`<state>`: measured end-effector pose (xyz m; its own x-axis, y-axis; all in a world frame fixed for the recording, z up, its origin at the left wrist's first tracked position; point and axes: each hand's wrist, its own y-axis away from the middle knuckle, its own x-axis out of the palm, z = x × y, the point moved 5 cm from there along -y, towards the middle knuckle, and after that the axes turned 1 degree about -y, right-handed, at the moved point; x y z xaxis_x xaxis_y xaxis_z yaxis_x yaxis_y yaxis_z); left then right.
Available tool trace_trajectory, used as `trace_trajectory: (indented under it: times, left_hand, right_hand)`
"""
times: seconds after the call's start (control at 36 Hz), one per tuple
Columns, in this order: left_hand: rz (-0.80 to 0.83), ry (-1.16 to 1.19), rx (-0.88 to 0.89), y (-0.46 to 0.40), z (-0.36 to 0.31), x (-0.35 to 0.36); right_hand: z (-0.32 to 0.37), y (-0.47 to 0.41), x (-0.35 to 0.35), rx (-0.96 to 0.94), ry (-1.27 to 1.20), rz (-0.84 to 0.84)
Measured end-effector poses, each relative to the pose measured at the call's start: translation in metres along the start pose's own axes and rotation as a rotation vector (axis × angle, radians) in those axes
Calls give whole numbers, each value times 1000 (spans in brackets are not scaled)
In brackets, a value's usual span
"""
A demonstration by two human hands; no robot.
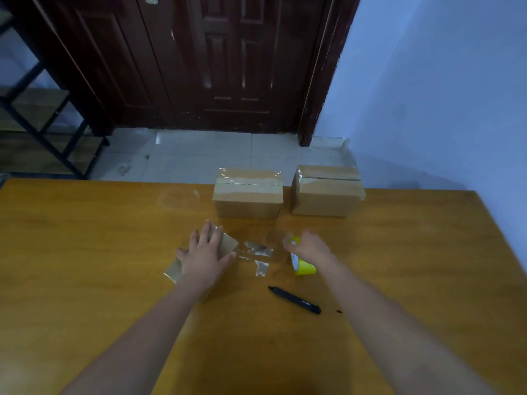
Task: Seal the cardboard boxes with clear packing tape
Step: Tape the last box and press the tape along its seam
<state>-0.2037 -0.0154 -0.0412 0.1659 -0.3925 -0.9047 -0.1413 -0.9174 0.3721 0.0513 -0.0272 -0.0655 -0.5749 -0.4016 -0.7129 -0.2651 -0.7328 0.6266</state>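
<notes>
Left hand (204,253) flat, fingers straight, pressing down the small cardboard box (226,244) at worktop (85,252) centre. Right hand (309,246) at 3 o'clock of it, curled round the yellow tape roll (302,266). Light, stiff, crushable box; best steadied by its edges. Clingy, flimsy clear film; best pulled taut.
</notes>
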Motion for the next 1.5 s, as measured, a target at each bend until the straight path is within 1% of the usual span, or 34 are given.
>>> trace_trajectory:
  times: [0.11, 0.19, 0.22, 0.28, 0.31, 0.33, 0.36, 0.39, 0.42, 0.47, 0.53, 0.58, 0.67, 0.72, 0.78, 0.81, 0.89, 0.97, 1.03, 1.08, 1.14, 1.17, 1.22, 1.25, 1.31, 1.33, 1.39, 1.44, 1.5]
  left_hand:
    - [-20, -9, 31, 2, 0, 0]
    - [-115, -84, 79, 7, -11, -3]
    - [-173, -73, 127, 10, -17, -3]
    - [-250, 36, 275, 16, -34, -2]
    - [-256, 99, 364, 19, -46, -1]
    - [-227, 153, 429, 21, -57, 2]
    - [-158, 204, 451, 23, -69, 8]
    - [-72, 265, 424, 24, -79, 13]
    - [12, 344, 357, 23, -87, 21]
    - [134, 584, 145, 17, -98, 33]
    - [247, 891, -94, 7, -106, 52]
    - [340, 1120, -259, -3, -118, 68]
    - [397, 1253, -381, -26, -128, 90]
    - [434, 1278, -455, -46, -130, 111]
    - [462, 1301, -536, -55, -134, 116]
    - [477, 1329, -554, -54, -139, 111]
    - [505, 1419, -539, -54, -154, 98]
    - [431, 1468, -561, -57, -154, 95]
    - [379, 1512, -628, -55, -150, 94]
    - [366, 1589, -701, -55, -148, 94]
    - [357, 1669, -729, -54, -148, 87]
    - [312, 1692, -750, -55, -147, 81]
    - [172, 1706, -780, -58, -140, 68]
    - [110, 1711, -771, -59, -138, 59]
    - [62, 1735, -714, -60, -137, 36]
    - [84, 1751, -683, -62, -135, 27]
    - [196, 1760, -579, -68, -131, 10]
    - [285, 1667, -493, -68, -121, -8]
    - [324, 1607, -429, -61, -110, -30]
  right_hand:
    - [-5, 1, -5, 7, 50, -71]
    - [-8, 4, -8, -9, 41, -54]
    - [-8, 6, -8, -21, 43, -46]
    - [-8, 8, -6, -44, 42, -35]
    - [-9, 9, -4, -52, 41, -34]
    - [-9, 10, -3, -55, 42, -35]
    - [-10, 11, -2, -57, 44, -39]
    - [-11, 13, -1, -57, 46, -45]
    - [-11, 14, -1, -55, 46, -51]
    - [-12, 16, -1, -56, 51, -61]
    - [-10, 17, -1, -64, 49, -71]
    - [-9, 17, 0, -71, 41, -73]
    - [-8, 17, 2, -83, 45, -74]
    - [-8, 17, 4, -96, 75, -64]
    - [-8, 17, 6, -107, 82, -62]
    - [-9, 17, 7, -106, 72, -67]
    - [-12, 19, 6, -101, 46, -104]
    - [-16, 22, 2, -117, 9, -124]
    - [-17, 25, -2, -151, -19, -129]
    - [-15, 30, -8, -199, -38, -130]
    - [-11, 36, -14, -268, -59, -153]
    - [-8, 38, -17, -307, -67, -173]
    - [-3, 44, -21, -390, -89, -228]
    - [1, 47, -24, -435, -106, -269]
    - [9, 54, -30, -516, -123, -374]
    - [13, 57, -33, -548, -118, -421]
    - [22, 64, -38, -619, -102, -500]
    - [33, 72, -43, -707, -104, -557]
    - [45, 79, -46, -774, -95, -589]
